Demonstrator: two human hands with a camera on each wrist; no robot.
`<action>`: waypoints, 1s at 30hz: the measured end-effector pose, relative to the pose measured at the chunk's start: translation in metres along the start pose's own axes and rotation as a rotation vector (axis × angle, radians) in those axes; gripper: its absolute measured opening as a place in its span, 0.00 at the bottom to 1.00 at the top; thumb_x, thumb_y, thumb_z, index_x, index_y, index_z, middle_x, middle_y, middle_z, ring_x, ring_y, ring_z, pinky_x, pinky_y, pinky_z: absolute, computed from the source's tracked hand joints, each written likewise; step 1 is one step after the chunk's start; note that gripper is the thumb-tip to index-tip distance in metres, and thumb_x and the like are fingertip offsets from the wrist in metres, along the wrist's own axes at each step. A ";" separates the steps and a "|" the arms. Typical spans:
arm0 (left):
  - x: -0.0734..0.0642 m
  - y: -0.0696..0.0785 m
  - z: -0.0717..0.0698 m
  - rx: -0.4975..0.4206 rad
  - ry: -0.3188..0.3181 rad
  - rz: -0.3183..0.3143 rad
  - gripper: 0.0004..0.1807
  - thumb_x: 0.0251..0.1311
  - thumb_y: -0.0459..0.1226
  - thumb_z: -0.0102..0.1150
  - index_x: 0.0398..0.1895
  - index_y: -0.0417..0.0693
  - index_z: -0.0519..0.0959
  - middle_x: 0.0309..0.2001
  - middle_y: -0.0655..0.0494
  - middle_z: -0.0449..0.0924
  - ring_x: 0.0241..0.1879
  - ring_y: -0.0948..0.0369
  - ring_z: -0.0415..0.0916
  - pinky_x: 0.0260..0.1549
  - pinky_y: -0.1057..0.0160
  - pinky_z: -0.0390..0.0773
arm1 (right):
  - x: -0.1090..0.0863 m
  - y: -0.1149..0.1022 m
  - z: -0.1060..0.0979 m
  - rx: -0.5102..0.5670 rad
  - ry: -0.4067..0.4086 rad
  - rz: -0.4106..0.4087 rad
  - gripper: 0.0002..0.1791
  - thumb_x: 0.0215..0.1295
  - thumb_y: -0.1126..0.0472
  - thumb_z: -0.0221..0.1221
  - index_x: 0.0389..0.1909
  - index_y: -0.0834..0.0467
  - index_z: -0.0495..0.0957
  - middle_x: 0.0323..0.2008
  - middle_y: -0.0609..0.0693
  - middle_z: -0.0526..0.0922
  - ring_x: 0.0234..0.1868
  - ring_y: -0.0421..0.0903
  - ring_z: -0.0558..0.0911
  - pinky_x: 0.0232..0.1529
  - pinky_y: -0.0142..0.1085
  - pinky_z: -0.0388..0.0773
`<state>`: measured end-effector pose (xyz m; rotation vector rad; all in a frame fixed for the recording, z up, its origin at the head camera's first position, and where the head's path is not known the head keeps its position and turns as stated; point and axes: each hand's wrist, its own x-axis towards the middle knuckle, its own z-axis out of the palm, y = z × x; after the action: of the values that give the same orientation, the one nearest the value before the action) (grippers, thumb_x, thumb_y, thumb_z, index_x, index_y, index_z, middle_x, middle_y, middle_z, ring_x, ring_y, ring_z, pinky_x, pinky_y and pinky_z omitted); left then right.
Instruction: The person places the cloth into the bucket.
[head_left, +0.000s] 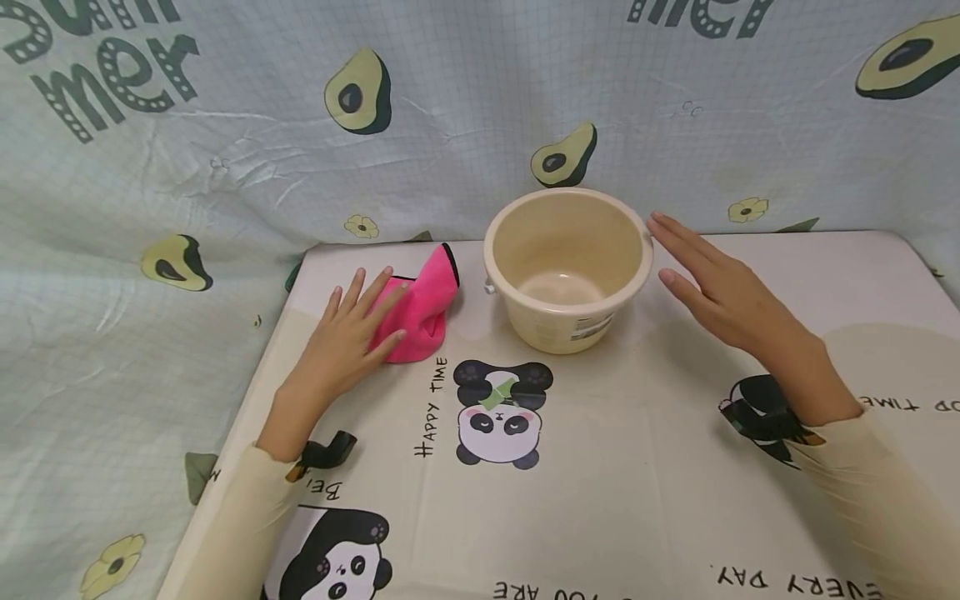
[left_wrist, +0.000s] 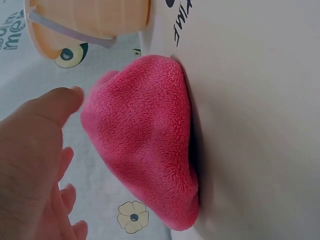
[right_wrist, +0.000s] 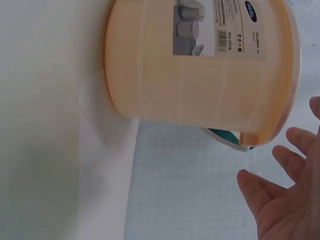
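Note:
A cream plastic bucket (head_left: 570,325) stands upright near the table's back edge, its inside bare. To its left a crumpled pink cloth (head_left: 427,321) with dark edging lies on the table. My left hand (head_left: 341,346), fingers spread, hovers over the cloth's left side; the left wrist view shows the thumb close beside the pink cloth (left_wrist: 145,135). On the other side, my right hand (head_left: 723,292) is held with straight fingers, fingertips right by the bucket's rim. In the right wrist view a printed label shows on the bucket (right_wrist: 200,90), and the fingers curve loosely beside its rim.
A pale table cover (head_left: 600,475) printed with pandas and lettering spreads over the table. Behind and to the left hangs a light curtain (head_left: 457,108) with avocado prints, close behind the bucket. Dark wrist straps show at both sleeves.

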<state>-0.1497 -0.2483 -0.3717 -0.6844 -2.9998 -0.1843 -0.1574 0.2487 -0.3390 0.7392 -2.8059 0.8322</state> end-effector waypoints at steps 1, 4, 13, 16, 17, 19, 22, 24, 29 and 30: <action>0.001 0.000 0.000 -0.009 -0.014 0.002 0.37 0.73 0.52 0.53 0.81 0.59 0.56 0.83 0.53 0.41 0.80 0.41 0.33 0.74 0.33 0.41 | 0.003 0.000 0.001 0.027 -0.002 -0.002 0.33 0.81 0.50 0.47 0.81 0.35 0.47 0.81 0.39 0.48 0.77 0.57 0.62 0.73 0.61 0.57; 0.005 0.000 0.002 -0.060 -0.056 0.008 0.38 0.71 0.48 0.58 0.81 0.60 0.56 0.83 0.54 0.41 0.79 0.37 0.35 0.70 0.27 0.45 | 0.011 0.002 0.004 0.107 -0.006 -0.007 0.33 0.81 0.52 0.48 0.81 0.35 0.49 0.80 0.37 0.50 0.77 0.53 0.61 0.71 0.59 0.61; 0.020 -0.008 0.011 -0.244 -0.086 0.195 0.37 0.68 0.33 0.62 0.79 0.52 0.61 0.81 0.46 0.48 0.78 0.39 0.47 0.74 0.38 0.49 | 0.034 0.010 0.012 0.285 0.002 0.010 0.30 0.73 0.59 0.61 0.74 0.47 0.69 0.79 0.39 0.57 0.77 0.45 0.60 0.60 0.47 0.79; 0.024 -0.009 0.012 -0.287 -0.112 0.180 0.35 0.69 0.33 0.61 0.78 0.54 0.62 0.81 0.46 0.50 0.77 0.41 0.51 0.72 0.40 0.59 | 0.039 0.012 0.011 0.353 -0.005 0.023 0.28 0.71 0.60 0.63 0.71 0.50 0.72 0.78 0.41 0.57 0.77 0.46 0.59 0.63 0.53 0.75; 0.026 -0.009 0.012 -0.294 -0.128 0.164 0.35 0.70 0.34 0.60 0.78 0.55 0.62 0.81 0.47 0.50 0.77 0.42 0.52 0.70 0.40 0.62 | 0.040 0.012 0.010 0.367 -0.017 0.026 0.27 0.71 0.60 0.63 0.71 0.51 0.73 0.78 0.42 0.57 0.77 0.47 0.58 0.64 0.55 0.73; 0.029 -0.009 0.012 -0.301 -0.169 0.129 0.34 0.71 0.36 0.59 0.79 0.58 0.62 0.81 0.48 0.50 0.77 0.44 0.53 0.68 0.40 0.65 | 0.043 0.011 0.005 0.386 -0.057 0.043 0.27 0.71 0.59 0.63 0.70 0.52 0.74 0.78 0.42 0.57 0.77 0.49 0.58 0.65 0.61 0.69; 0.033 -0.010 0.011 -0.296 -0.235 0.095 0.34 0.72 0.39 0.58 0.79 0.61 0.62 0.81 0.50 0.50 0.78 0.45 0.52 0.70 0.40 0.63 | 0.048 0.010 -0.004 0.375 -0.140 0.069 0.28 0.70 0.57 0.64 0.70 0.52 0.74 0.79 0.42 0.56 0.77 0.50 0.58 0.68 0.56 0.68; 0.036 -0.011 0.010 -0.295 -0.271 0.089 0.35 0.71 0.40 0.60 0.79 0.60 0.62 0.81 0.49 0.50 0.78 0.45 0.51 0.71 0.41 0.61 | 0.050 0.010 -0.009 0.375 -0.191 0.081 0.29 0.70 0.57 0.64 0.71 0.52 0.73 0.79 0.41 0.54 0.77 0.51 0.57 0.70 0.54 0.66; 0.042 -0.011 0.010 -0.289 -0.287 0.147 0.37 0.64 0.43 0.69 0.76 0.54 0.68 0.79 0.47 0.56 0.78 0.47 0.52 0.72 0.43 0.61 | 0.050 0.013 -0.010 0.413 -0.225 0.067 0.31 0.71 0.58 0.63 0.74 0.50 0.70 0.80 0.41 0.51 0.78 0.52 0.54 0.70 0.62 0.60; 0.043 -0.011 0.010 -0.287 -0.283 0.159 0.37 0.63 0.44 0.70 0.75 0.53 0.69 0.78 0.47 0.58 0.78 0.47 0.52 0.72 0.43 0.61 | 0.049 0.014 -0.009 0.427 -0.221 0.063 0.31 0.71 0.58 0.63 0.74 0.50 0.69 0.80 0.41 0.51 0.78 0.52 0.54 0.71 0.63 0.58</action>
<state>-0.1937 -0.2385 -0.3792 -1.0545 -3.1951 -0.5633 -0.2071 0.2427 -0.3262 0.8454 -2.8820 1.4752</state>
